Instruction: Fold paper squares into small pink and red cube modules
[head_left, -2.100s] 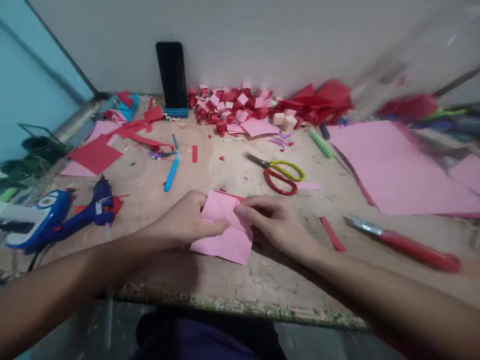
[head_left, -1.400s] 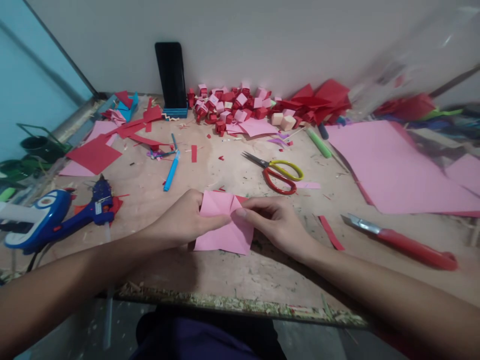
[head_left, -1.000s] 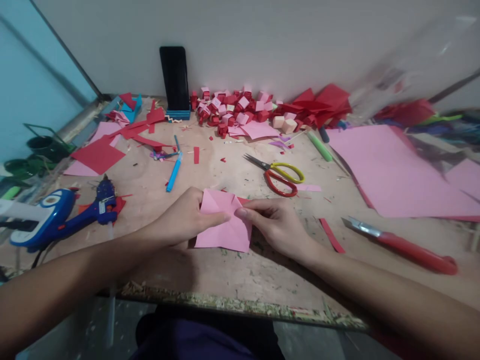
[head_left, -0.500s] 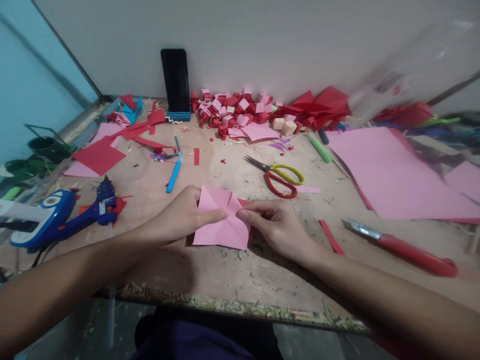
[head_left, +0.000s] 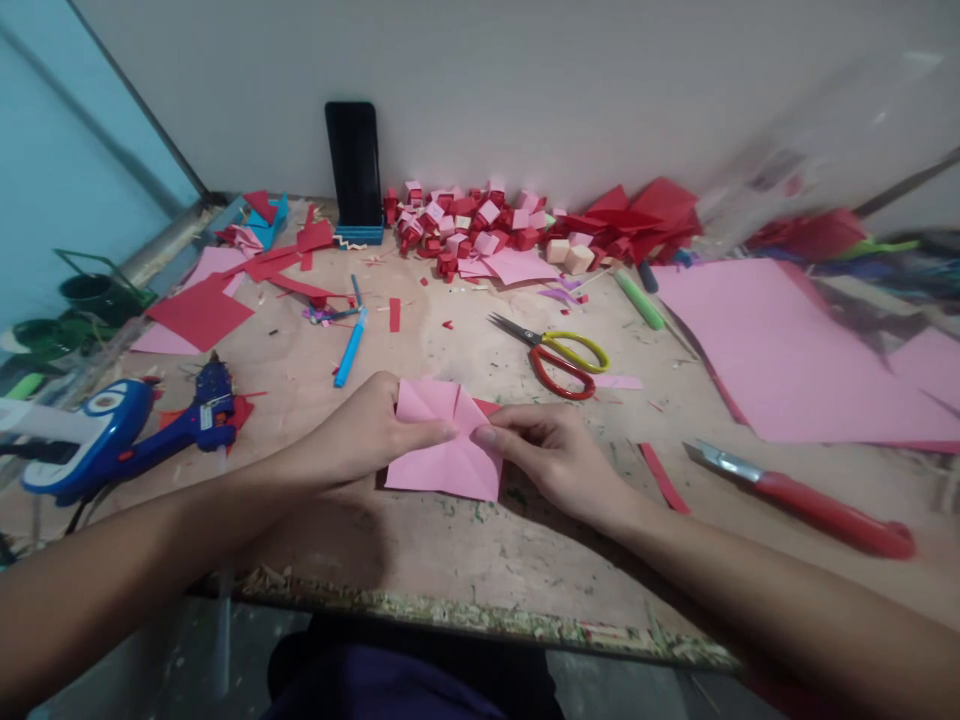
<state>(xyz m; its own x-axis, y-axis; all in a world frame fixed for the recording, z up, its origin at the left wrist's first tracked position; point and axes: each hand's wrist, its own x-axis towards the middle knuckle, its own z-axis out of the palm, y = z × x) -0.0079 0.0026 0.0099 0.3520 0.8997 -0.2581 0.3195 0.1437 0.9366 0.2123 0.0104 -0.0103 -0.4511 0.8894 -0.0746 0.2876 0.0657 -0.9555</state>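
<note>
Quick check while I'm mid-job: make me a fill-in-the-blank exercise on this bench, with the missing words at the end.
1. The creased paper held by the left hand and right hand shows a ____ face upward.
2. The scissors have one red handle loop and one ____ loop.
3. The stand under the black phone is coloured ____.
4. The glue gun lies on the person's ____ side.

Missing words: pink; yellow; blue; left.

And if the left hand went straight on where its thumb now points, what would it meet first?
Most likely the right hand, whose thumb faces that of the left hand across the pink paper both hold; the exact depth is unclear.
</note>
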